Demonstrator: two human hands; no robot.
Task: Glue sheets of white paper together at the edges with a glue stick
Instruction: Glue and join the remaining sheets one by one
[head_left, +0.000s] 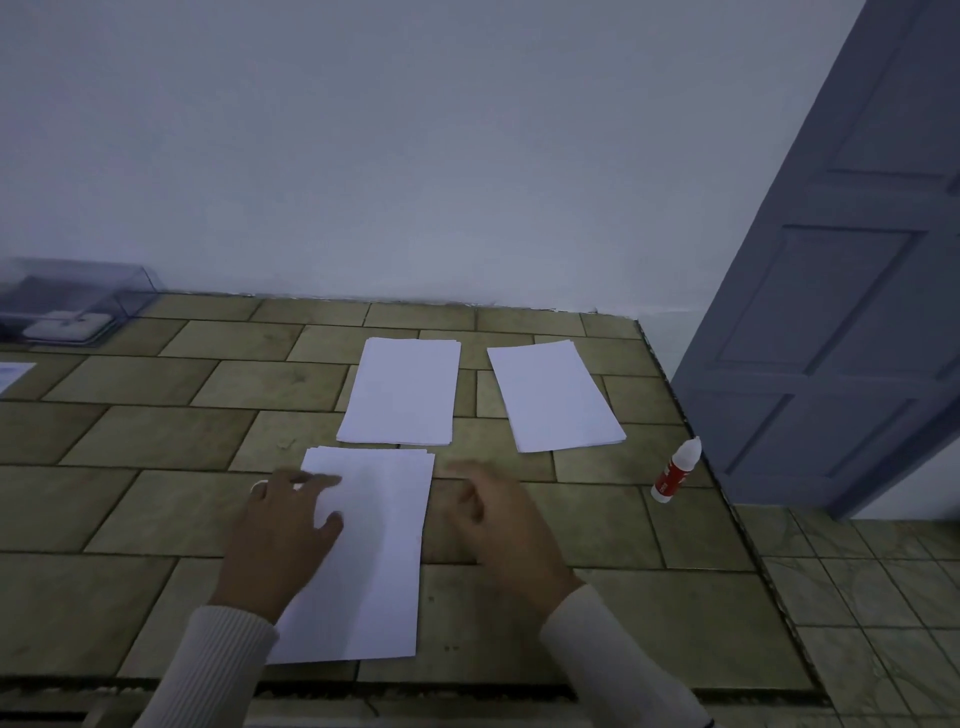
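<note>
Three small stacks of white paper lie on a tiled counter. The near stack (379, 551) lies in front of me; my left hand (283, 535) rests on its left part with fingers spread flat. My right hand (493, 512) hovers just right of that stack over bare tile, fingers loosely bent, holding nothing. A second stack (402, 392) lies behind the near one and a third stack (553, 395) lies to its right. The glue (675, 470), a white bottle with a red label and a white cap, lies tilted near the counter's right edge.
The tiled counter (156, 426) ends at a wall behind and drops off at the right edge beside a blue-grey door (841, 312). A clear plastic box (72, 301) stands at the back left. A paper corner (13, 374) shows at the far left.
</note>
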